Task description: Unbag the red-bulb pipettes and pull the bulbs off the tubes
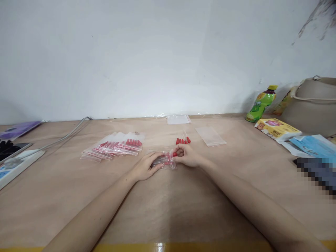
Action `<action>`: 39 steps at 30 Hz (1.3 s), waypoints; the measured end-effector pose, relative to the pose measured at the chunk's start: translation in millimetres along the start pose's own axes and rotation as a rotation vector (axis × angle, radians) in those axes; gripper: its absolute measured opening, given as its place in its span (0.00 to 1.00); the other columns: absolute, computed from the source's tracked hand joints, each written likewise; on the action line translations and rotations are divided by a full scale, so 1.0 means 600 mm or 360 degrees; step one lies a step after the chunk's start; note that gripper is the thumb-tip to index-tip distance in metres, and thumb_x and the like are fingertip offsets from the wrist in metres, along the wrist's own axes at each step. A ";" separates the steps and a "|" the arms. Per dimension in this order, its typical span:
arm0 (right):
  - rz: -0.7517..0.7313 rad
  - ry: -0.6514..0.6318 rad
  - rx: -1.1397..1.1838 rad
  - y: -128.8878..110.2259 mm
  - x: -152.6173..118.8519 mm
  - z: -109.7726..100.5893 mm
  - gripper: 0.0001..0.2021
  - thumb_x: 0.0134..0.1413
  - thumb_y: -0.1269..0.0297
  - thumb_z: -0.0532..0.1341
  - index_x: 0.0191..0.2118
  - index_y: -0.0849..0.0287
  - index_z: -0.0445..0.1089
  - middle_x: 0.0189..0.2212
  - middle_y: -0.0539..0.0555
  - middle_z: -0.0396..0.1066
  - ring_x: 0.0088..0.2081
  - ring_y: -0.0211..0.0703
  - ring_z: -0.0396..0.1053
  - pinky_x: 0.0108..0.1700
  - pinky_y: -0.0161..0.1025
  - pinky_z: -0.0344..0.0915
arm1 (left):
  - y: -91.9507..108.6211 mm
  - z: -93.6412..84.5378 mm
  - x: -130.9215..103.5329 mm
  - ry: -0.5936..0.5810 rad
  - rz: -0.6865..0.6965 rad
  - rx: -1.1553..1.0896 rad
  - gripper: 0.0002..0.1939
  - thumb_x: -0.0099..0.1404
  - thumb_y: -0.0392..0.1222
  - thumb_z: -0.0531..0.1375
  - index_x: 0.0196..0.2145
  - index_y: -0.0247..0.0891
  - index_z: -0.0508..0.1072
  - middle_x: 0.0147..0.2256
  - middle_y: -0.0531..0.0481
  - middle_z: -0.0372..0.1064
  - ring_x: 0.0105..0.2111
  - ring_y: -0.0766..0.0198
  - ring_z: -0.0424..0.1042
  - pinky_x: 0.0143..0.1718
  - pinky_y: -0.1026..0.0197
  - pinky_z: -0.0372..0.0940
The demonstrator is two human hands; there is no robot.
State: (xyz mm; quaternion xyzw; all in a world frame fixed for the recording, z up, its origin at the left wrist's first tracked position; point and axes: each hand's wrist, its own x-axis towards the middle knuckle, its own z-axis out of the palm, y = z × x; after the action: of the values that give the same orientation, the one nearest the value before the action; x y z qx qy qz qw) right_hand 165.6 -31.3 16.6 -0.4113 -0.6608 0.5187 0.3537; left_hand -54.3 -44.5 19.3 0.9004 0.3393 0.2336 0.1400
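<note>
My left hand (150,166) holds down a small clear zip bag (172,163), fingers over its far edge and thumb along the near edge. At the bag's mouth, my right hand (187,156) is closed in a pinch on a dropper with a red bulb (175,154). Other thin clear droppers with red bulbs show through the bag's film, partly hidden by my fingers. Just beyond my right hand lie several loose droppers (183,140), their red bulbs toward me. Left of my hands, filled zip bags (112,147) overlap in a fanned row.
Flat zip bags lie at the back (178,119) and to the right (210,136). Farther right are a green drink bottle (261,104), a yellow tissue pack (278,129), a blue packet (315,148) and a beige bag (309,108). A power strip (22,164) with a cable sits left.
</note>
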 end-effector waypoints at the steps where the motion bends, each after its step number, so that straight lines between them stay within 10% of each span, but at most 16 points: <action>1: 0.0082 -0.0018 0.0023 -0.006 -0.002 -0.007 0.14 0.33 0.67 0.66 0.29 0.60 0.62 0.21 0.45 0.66 0.22 0.32 0.65 0.25 0.31 0.64 | 0.001 0.000 0.000 0.0007 0.0002 0.0004 0.20 0.63 0.46 0.52 0.52 0.41 0.59 0.49 0.45 0.64 0.48 0.59 0.64 0.48 0.55 0.60; 9: 0.0141 0.0071 -0.0051 -0.064 -0.028 -0.116 0.11 0.33 0.67 0.66 0.27 0.62 0.66 0.24 0.51 0.72 0.26 0.34 0.68 0.25 0.31 0.64 | 0.008 -0.004 0.002 0.0051 -0.0024 0.0014 0.18 0.63 0.45 0.52 0.50 0.42 0.62 0.47 0.46 0.66 0.46 0.58 0.65 0.46 0.56 0.61; 14: 0.0023 0.0703 -0.0091 -0.067 -0.034 -0.182 0.14 0.33 0.60 0.67 0.27 0.60 0.66 0.27 0.56 0.73 0.28 0.38 0.69 0.28 0.34 0.65 | 0.007 -0.002 0.003 0.0070 -0.0039 0.0013 0.18 0.62 0.45 0.53 0.50 0.42 0.62 0.46 0.46 0.66 0.45 0.59 0.65 0.46 0.56 0.61; 19: -0.0323 0.1302 -0.0561 -0.004 -0.006 -0.168 0.15 0.38 0.56 0.65 0.31 0.60 0.64 0.29 0.54 0.71 0.30 0.40 0.68 0.34 0.39 0.66 | 0.008 -0.002 0.003 0.0071 -0.0044 0.0024 0.18 0.62 0.44 0.53 0.51 0.43 0.62 0.47 0.47 0.65 0.47 0.59 0.64 0.47 0.57 0.60; 29: -0.0539 0.0830 -0.1295 0.061 0.000 -0.131 0.07 0.49 0.64 0.58 0.36 0.59 0.66 0.34 0.54 0.68 0.35 0.40 0.66 0.38 0.37 0.62 | 0.004 -0.001 0.002 0.0050 -0.0042 0.0029 0.19 0.63 0.45 0.53 0.51 0.43 0.62 0.48 0.48 0.65 0.47 0.60 0.64 0.48 0.57 0.60; 39: -0.0602 0.0863 -0.1474 0.066 0.005 -0.125 0.06 0.51 0.64 0.58 0.33 0.57 0.70 0.32 0.53 0.72 0.36 0.45 0.65 0.40 0.41 0.59 | 0.006 -0.002 0.003 0.0035 -0.0057 0.0025 0.19 0.63 0.46 0.52 0.51 0.43 0.61 0.47 0.47 0.65 0.46 0.59 0.64 0.47 0.57 0.60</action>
State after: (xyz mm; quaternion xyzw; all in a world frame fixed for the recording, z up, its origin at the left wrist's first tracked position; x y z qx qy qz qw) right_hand 238.6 5.6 -6.1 -0.5164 -0.7670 -0.0218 0.3802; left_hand -51.7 -46.0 22.2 0.8927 0.3586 0.2381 0.1335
